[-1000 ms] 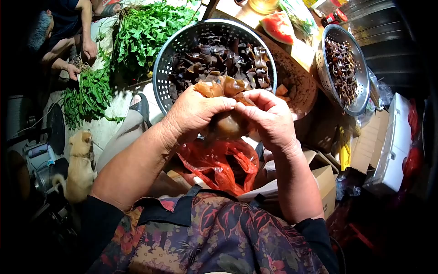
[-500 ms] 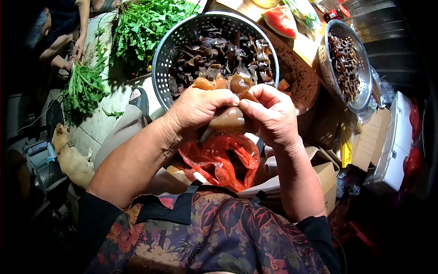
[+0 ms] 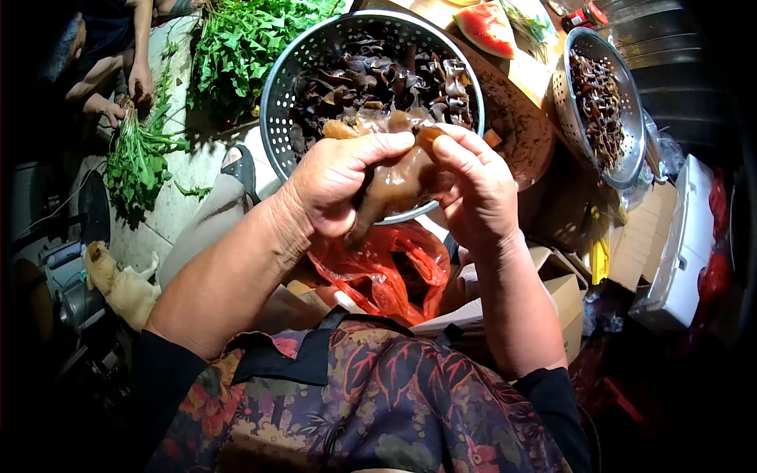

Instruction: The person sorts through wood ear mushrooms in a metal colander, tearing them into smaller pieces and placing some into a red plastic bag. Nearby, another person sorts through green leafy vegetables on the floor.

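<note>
A brown, wet, translucent piece of wood ear fungus is stretched between my two hands over the near rim of a large metal colander. My left hand pinches its left side, thumb on top. At its right edge, my right hand grips it between thumb and fingers. Dark fungus pieces fill much of the colander. Below my hands lies an open red plastic bag, its inside mostly hidden.
Leafy greens lie at upper left, where another person's hands hold a bunch. A dog is at left. A second colander, watermelon, white foam box and cardboard are at right.
The fungus piece has turned and spread between my hands. My right hand's fingers have shifted along its edge, and the hands are slightly further apart. The dog has moved slightly left and down.
</note>
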Available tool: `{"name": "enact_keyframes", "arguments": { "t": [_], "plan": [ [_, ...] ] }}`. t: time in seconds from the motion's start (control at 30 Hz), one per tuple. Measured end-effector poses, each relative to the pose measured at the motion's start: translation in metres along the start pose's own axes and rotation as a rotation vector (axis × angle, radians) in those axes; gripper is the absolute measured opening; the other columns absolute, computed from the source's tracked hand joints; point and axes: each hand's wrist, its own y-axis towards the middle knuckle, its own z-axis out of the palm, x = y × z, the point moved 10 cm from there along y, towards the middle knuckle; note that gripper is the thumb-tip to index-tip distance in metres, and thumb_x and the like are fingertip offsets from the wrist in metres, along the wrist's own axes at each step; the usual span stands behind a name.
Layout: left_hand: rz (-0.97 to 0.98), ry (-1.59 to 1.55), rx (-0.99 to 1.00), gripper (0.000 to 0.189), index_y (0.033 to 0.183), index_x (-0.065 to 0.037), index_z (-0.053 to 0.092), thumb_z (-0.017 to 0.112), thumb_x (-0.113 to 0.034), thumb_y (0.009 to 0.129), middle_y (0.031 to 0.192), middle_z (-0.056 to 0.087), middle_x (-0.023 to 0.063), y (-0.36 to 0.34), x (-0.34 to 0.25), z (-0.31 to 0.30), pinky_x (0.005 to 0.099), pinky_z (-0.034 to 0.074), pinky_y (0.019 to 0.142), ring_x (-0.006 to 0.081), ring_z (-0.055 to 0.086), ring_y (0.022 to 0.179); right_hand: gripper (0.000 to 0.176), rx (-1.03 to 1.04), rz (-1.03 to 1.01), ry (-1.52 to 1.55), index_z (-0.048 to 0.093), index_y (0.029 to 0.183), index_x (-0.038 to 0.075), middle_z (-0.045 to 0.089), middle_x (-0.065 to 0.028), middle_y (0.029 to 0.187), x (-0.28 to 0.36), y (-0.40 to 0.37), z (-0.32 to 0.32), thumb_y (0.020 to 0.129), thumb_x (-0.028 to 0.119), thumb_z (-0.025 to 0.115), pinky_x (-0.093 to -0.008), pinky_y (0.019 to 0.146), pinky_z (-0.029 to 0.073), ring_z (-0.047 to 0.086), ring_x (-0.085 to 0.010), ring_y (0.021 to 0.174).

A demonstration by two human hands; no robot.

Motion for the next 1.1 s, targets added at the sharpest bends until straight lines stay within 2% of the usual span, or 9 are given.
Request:
{"name": "enact_keyframes", "arguments": {
  "t": [0.17, 0.23, 0.27, 0.37, 0.4, 0.53, 0.9, 1.03, 1.1],
  "plan": [
    [0.086, 0.082, -0.136, 0.021, 0.102, -0.001, 0.062, 0.059, -0.016, 0.088, 0.091, 0.065, 0.0085, -0.005, -0.012, -0.007, 0.0297, 0.053, 0.072, 0.0168, 0.064, 0.080, 0.020, -0.050, 0.117, 0.012, 0.061, 0.101, 0.000, 0.064, -0.0066, 0.089, -0.017, 0.000, -0.011, 0.084, 0.010, 0.064, -0.0251, 0.070, 0.051, 0.062, -0.0132, 0.079],
    [0.121, 0.364, -0.149, 0.021, 0.098, -0.001, 0.063, 0.065, -0.016, 0.084, 0.086, 0.065, 0.0065, -0.010, -0.019, -0.002, 0.0264, 0.052, 0.067, 0.0145, 0.063, 0.075, 0.016, -0.096, 0.072, -0.170, 0.063, 0.096, 0.000, 0.064, -0.0066, 0.084, -0.012, 0.003, -0.025, 0.084, 0.009, 0.064, -0.0232, 0.068, 0.050, 0.061, -0.0117, 0.075],
    [-0.023, 0.495, -0.198, 0.021, 0.097, -0.001, 0.063, 0.068, -0.014, 0.081, 0.083, 0.064, 0.0050, -0.013, -0.012, -0.012, 0.0241, 0.051, 0.063, 0.0133, 0.062, 0.071, 0.012, -0.124, 0.068, -0.210, 0.064, 0.091, 0.000, 0.064, -0.0054, 0.080, -0.009, 0.002, -0.027, 0.083, 0.009, 0.065, -0.0219, 0.065, 0.048, 0.060, -0.0103, 0.070],
    [0.003, 0.505, -0.092, 0.030, 0.109, 0.002, 0.059, 0.066, -0.009, 0.082, 0.097, 0.065, 0.0087, -0.007, -0.006, -0.004, 0.0273, 0.053, 0.075, 0.0167, 0.064, 0.085, 0.012, -0.127, 0.022, -0.290, 0.064, 0.091, 0.000, 0.064, -0.0048, 0.080, -0.001, -0.002, -0.023, 0.082, 0.008, 0.064, -0.0216, 0.062, 0.047, 0.059, -0.0101, 0.066],
    [-0.008, 0.476, -0.198, 0.020, 0.096, 0.000, 0.063, 0.069, -0.011, 0.081, 0.085, 0.065, 0.0046, -0.009, -0.006, -0.011, 0.0232, 0.051, 0.065, 0.0122, 0.062, 0.074, 0.012, -0.129, 0.022, -0.289, 0.064, 0.091, 0.000, 0.064, -0.0048, 0.080, 0.000, -0.003, -0.024, 0.082, 0.008, 0.064, -0.0216, 0.062, 0.047, 0.059, -0.0101, 0.066],
    [0.095, 0.544, -0.184, 0.023, 0.100, -0.003, 0.064, 0.067, -0.019, 0.085, 0.086, 0.065, 0.0045, -0.009, -0.013, 0.000, 0.0222, 0.050, 0.067, 0.0102, 0.061, 0.075, 0.011, -0.193, -0.027, -0.244, 0.064, 0.091, 0.000, 0.064, -0.0047, 0.079, 0.004, -0.001, -0.033, 0.082, 0.007, 0.063, -0.0229, 0.061, 0.048, 0.059, -0.0110, 0.066],
    [0.111, 0.087, -0.108, 0.023, 0.109, -0.001, 0.057, 0.056, -0.017, 0.091, 0.099, 0.064, 0.0130, 0.003, 0.001, -0.007, 0.0326, 0.056, 0.075, 0.0212, 0.066, 0.085, 0.017, -0.205, -0.100, 0.069, 0.059, 0.100, -0.001, 0.064, -0.0082, 0.088, 0.008, 0.003, -0.035, 0.086, 0.009, 0.062, -0.0282, 0.072, 0.052, 0.063, -0.0164, 0.076],
    [0.065, 0.044, -0.157, 0.024, 0.109, -0.003, 0.057, 0.056, -0.018, 0.091, 0.100, 0.064, 0.0132, 0.004, 0.002, -0.017, 0.0338, 0.055, 0.076, 0.0225, 0.066, 0.086, 0.017, -0.147, 0.062, 0.135, 0.060, 0.098, 0.001, 0.064, -0.0067, 0.085, -0.003, 0.005, -0.036, 0.085, 0.011, 0.064, -0.0264, 0.068, 0.051, 0.062, -0.0149, 0.073],
    [0.063, 0.069, -0.153, 0.019, 0.104, -0.003, 0.058, 0.055, -0.018, 0.092, 0.094, 0.064, 0.0098, 0.004, -0.001, -0.015, 0.0284, 0.055, 0.071, 0.0168, 0.065, 0.080, 0.016, -0.125, 0.181, 0.052, 0.062, 0.095, 0.002, 0.063, -0.0045, 0.080, -0.013, 0.002, -0.036, 0.083, 0.012, 0.066, -0.0230, 0.060, 0.050, 0.060, -0.0121, 0.065]
  ]
}}
